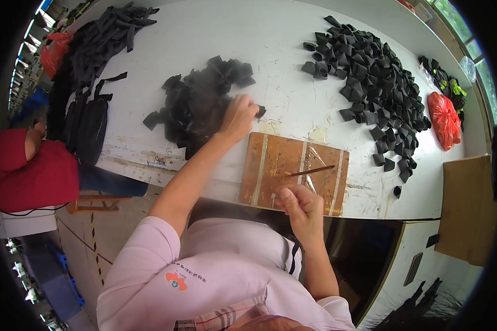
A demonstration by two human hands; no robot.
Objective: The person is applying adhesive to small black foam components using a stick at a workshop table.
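Observation:
My left hand [239, 117] reaches over the right side of a loose pile of small black fabric pieces [196, 102]. Its fingers are bent closed on a black fabric piece [261, 112], partly hidden by the hand. My right hand [302, 208] is above the near edge of a brown board [273, 160], thumb and fingertips pinched together; whatever they hold is too small to make out. Just beyond those fingertips, a thin dark stick with a pointed, lighter tip [313, 171] lies slantwise over the board. Strips of clear tape run across the board.
Many folded black pieces [375, 83] are heaped at the right, by a red plastic bag [444, 120] and a cardboard box [466, 207]. Black strips [107, 41] and a black bag [88, 127] lie at the left. A person in red [36, 171] sits there.

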